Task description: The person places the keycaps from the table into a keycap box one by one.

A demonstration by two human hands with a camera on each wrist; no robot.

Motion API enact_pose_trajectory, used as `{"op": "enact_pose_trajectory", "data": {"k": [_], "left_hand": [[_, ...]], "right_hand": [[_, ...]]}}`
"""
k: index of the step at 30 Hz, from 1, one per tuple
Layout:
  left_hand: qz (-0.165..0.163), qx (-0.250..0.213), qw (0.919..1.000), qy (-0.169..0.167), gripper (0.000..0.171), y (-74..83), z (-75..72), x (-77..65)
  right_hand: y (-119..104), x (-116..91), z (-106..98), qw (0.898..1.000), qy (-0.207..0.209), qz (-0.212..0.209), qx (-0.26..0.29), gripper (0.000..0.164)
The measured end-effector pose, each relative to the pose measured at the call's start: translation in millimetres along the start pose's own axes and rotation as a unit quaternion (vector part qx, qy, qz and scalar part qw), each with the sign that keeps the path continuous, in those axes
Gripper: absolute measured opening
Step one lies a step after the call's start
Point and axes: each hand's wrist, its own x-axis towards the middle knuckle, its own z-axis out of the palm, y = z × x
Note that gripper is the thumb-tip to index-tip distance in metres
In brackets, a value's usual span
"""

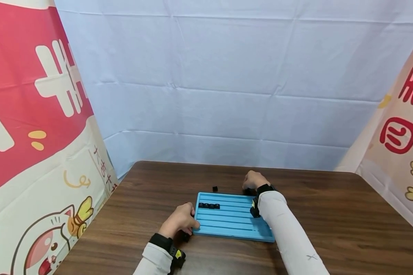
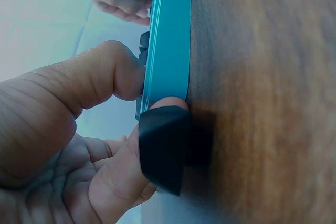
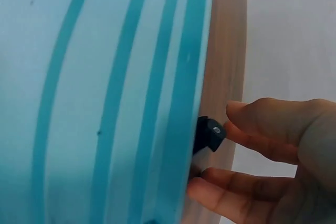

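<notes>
A light-blue ridged tray (image 1: 232,225) lies on the table, with a short row of several black keycaps (image 1: 209,206) in one groove. My left hand (image 1: 180,219) grips the tray's left edge, its thumb on top and a finger at the side. A black keycap (image 2: 164,145) stands close by that finger in the left wrist view. Behind the tray's far edge, my right hand (image 1: 256,180) reaches down around dark keycaps (image 3: 209,132). Its thumb and fingers are spread beside them, and no firm pinch shows.
One loose black keycap (image 1: 215,188) lies behind the tray on the brown wooden table (image 1: 330,214). A pale cloth (image 1: 227,76) hangs behind the table, and printed cloths (image 1: 38,191) hang at both sides.
</notes>
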Motion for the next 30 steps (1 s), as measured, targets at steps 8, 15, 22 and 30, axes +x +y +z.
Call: {"op": "enact_pose_trajectory", "data": {"k": [8, 15, 22, 30], "left_hand": [[-0.008, -0.001, 1.0, 0.003, 0.03, 1.2, -0.3, -1.2], [-0.006, 0.001, 1.0, -0.001, 0.03, 1.0, 0.4, -1.1], [-0.011, 0.0, 0.9999, -0.001, 0.03, 1.0, -0.2, -0.4], [-0.017, 0.005, 0.9998, -0.001, 0.031, 2.2, -1.0, 0.3]], "right_hand": [[-2, 3, 5, 1.0, 0.006, -0.015, -0.018, 0.009], [-3, 4, 9, 1.0, 0.013, -0.005, -0.019, 0.024], [-3, 4, 13, 1.0, 0.018, -0.008, -0.001, 0.046], [-2, 4, 13, 1.0, 0.013, -0.009, -0.015, 0.046]]}}
